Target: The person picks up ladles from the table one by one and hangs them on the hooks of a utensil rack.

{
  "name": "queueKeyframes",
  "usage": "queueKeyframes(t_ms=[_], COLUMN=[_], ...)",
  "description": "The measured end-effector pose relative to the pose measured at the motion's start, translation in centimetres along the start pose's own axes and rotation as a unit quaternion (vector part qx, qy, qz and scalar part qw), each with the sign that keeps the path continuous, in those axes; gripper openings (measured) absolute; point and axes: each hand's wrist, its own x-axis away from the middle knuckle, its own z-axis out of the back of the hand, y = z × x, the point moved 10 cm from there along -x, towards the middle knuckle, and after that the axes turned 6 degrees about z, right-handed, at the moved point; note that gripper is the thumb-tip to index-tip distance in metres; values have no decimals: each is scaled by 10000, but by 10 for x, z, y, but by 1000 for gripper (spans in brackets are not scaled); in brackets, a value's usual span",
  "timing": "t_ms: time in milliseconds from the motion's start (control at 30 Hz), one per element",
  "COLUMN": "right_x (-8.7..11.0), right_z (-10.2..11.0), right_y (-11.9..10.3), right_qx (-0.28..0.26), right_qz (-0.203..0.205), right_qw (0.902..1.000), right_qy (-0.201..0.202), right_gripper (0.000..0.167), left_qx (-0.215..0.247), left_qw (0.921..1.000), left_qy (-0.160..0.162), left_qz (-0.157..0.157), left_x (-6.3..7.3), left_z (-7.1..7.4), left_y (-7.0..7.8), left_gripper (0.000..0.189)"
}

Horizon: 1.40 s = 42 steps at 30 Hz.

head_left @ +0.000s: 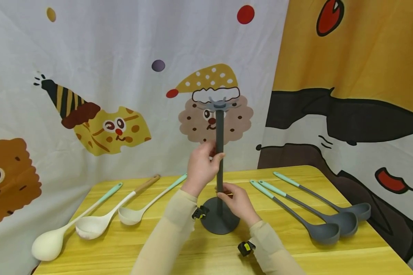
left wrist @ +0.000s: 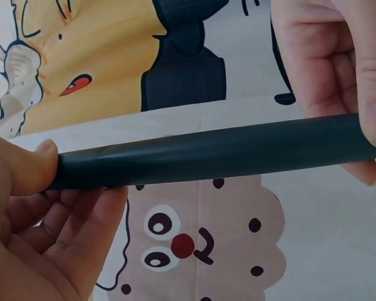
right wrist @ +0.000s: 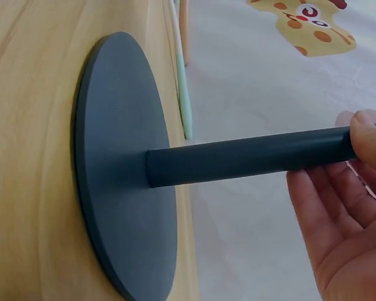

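A dark grey utensil stand stands upright on the table, with a round base [head_left: 213,225], a tall pole [head_left: 220,130] and a ring of hooks [head_left: 220,104] on top. My left hand [head_left: 202,165] pinches the pole about halfway up between thumb and fingers. Lower down, just above the base, my right hand [head_left: 239,202] holds the same pole. In the left wrist view both hands show on the pole [left wrist: 207,153], with a bare length between them. The right wrist view has the base [right wrist: 122,157] and the right hand's fingers [right wrist: 313,207] around the pole.
On the left lie three whitish ladles: one with a mint handle [head_left: 48,244], one with a wooden handle [head_left: 99,227] and a smaller one [head_left: 130,215]. Three grey ladles [head_left: 325,233] with mint handles lie on the right. A printed curtain [head_left: 124,49] hangs behind the wooden table [head_left: 124,256].
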Motion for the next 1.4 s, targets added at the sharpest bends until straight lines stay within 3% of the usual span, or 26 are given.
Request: queueKeyframes(t_ms=[233, 467, 867, 1233, 1400], right_x=[5, 13, 24, 28, 30], right_z=[4, 13, 24, 37, 43], right_y=[0, 0, -1, -5, 0], right_qx=[247, 810, 1100, 2238, 2373], right_qz=[-126, -149, 567, 1078, 1051], right_qw=[9992, 9938, 9846, 9599, 9561], right_qy=[-292, -746, -1232, -1298, -1362], right_gripper=[24, 51, 77, 88, 88], left_qx=[180, 226, 182, 136, 191], left_qw=[9998, 9997, 9998, 9999, 9998], left_qy=[-75, -60, -66, -24, 4], left_qz=[57, 11, 27, 22, 6], left_x=[1, 2, 3, 1, 2], left_z=[-2, -2, -3, -2, -1], left_y=[-2, -1, -3, -3, -3], left_gripper=[11, 12, 12, 12, 12])
